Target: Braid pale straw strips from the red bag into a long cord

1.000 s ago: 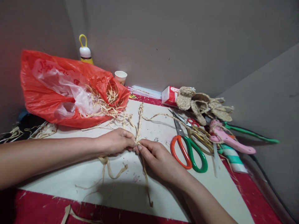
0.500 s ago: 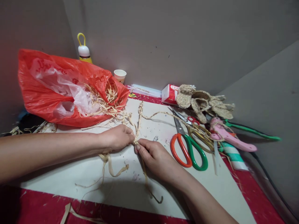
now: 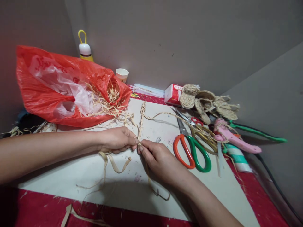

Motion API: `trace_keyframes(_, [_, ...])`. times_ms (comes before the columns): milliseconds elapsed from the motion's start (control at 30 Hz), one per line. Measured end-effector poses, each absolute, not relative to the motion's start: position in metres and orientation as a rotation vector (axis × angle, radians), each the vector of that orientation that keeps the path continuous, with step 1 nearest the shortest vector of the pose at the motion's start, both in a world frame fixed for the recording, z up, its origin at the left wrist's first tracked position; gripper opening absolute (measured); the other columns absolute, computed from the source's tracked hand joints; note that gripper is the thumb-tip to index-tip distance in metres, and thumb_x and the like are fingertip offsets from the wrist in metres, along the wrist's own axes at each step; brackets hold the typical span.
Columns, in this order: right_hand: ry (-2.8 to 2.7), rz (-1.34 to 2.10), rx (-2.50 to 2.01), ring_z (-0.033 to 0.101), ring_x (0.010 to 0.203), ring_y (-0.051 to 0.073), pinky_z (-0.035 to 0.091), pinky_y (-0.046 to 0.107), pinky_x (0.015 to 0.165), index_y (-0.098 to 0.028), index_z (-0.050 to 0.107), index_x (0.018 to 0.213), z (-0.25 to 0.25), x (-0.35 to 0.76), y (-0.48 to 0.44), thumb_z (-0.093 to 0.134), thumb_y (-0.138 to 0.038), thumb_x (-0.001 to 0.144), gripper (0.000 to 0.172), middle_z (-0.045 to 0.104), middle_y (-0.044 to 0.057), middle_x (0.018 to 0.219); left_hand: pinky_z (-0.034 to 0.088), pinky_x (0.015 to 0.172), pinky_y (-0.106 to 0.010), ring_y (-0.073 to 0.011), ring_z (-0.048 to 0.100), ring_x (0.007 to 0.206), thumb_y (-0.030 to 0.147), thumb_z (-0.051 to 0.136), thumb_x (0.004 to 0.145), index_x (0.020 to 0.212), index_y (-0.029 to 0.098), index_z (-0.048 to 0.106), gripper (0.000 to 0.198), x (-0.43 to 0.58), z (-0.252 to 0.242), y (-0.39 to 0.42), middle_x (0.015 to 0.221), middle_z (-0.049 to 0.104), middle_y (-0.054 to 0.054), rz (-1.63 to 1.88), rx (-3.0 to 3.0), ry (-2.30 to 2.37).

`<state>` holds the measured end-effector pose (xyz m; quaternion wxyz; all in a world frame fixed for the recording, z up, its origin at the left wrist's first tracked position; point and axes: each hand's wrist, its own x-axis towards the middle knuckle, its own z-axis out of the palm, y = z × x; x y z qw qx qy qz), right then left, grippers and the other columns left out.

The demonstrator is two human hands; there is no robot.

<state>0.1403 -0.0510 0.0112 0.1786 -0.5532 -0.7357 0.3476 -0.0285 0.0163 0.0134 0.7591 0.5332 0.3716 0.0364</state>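
Note:
A thin braid of pale straw runs away from me across the white board. At its near end my left hand and my right hand meet, each closed in a pinch on the braid. Loose straw strands trail from under my left hand, and another strand curves out below my right hand. The exact crossing of the strands is partly hidden by my fingertips. Large scissors with one orange and one green handle lie just right of my right hand.
A red plastic bag spilling straw lies at left, with a bottle and paper cup behind. To the right are a pink glue gun, woven straw pieces, brass-handled scissors and a tape roll.
My left fingers have shifted slightly at the braid's end, still close against my right. The strand below my right hand has swung a little to the right.

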Motion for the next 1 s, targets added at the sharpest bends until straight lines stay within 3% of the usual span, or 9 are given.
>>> trace_keyframes(200, [-2.166,0.854,-1.698,0.054,0.062,0.016,0.035,0.026,0.059,-0.02,0.06,0.08,0.015,0.14,-0.053,0.038,-0.029,0.092,0.027,0.064,0.003,0.07,0.011,0.034,-0.02,-0.0045,0.016,0.032,0.032,0.051,0.08,0.064,0.017,0.051,0.022,-0.025,0.016,0.01,0.036,0.027,0.01,0.135,1.247,0.889])
trace_keyframes(367, [-2.156,0.801,-1.776,0.05,0.058,0.015,0.033,0.025,0.056,-0.02,0.052,0.071,0.021,0.146,-0.053,0.04,-0.03,0.091,0.025,0.058,0.002,0.063,0.019,0.043,-0.018,-0.0046,0.026,0.045,0.026,0.048,0.08,0.06,0.015,0.048,0.023,-0.023,0.013,0.007,0.049,0.036,0.006,0.222,1.506,0.898])
trace_keyframes(633, [-1.821,1.013,-1.67,0.038,0.051,0.012,0.029,0.023,0.048,-0.021,0.039,0.06,0.018,0.136,-0.056,0.041,-0.032,0.088,0.031,0.041,-0.003,0.054,0.023,0.047,-0.019,-0.0054,0.03,0.049,0.029,0.051,0.077,0.057,0.014,0.048,0.025,-0.02,0.007,0.0,0.052,0.04,0.005,0.353,1.431,0.884])
trace_keyframes(733, [-1.907,0.817,-1.742,0.044,0.051,0.014,0.029,0.025,0.049,-0.021,0.043,0.063,0.014,0.127,-0.063,0.04,-0.031,0.088,0.027,0.047,-0.001,0.054,0.022,0.045,-0.019,-0.0043,0.031,0.046,0.029,0.054,0.075,0.057,0.014,0.05,0.023,-0.02,0.008,-0.004,0.05,0.04,0.006,0.401,1.311,0.912])
trace_keyframes(833, [-2.109,0.583,-1.828,0.051,0.051,0.017,0.026,0.027,0.049,-0.021,0.054,0.079,0.012,0.121,-0.069,0.039,-0.026,0.088,0.019,0.06,0.003,0.061,0.017,0.04,-0.019,-0.0025,0.025,0.037,0.028,0.055,0.074,0.057,0.015,0.05,0.023,-0.019,0.011,-0.006,0.042,0.034,0.008,0.397,1.209,0.94])
trace_keyframes(1000, [-2.361,0.293,-1.912,0.058,0.052,0.02,0.018,0.03,0.048,-0.018,0.058,0.09,0.011,0.115,-0.075,0.041,-0.02,0.087,0.018,0.068,0.007,0.067,0.011,0.034,-0.02,-0.0031,0.019,0.03,0.03,0.054,0.076,0.059,0.016,0.052,0.022,-0.017,0.012,-0.009,0.035,0.029,0.01,0.382,1.134,0.943])
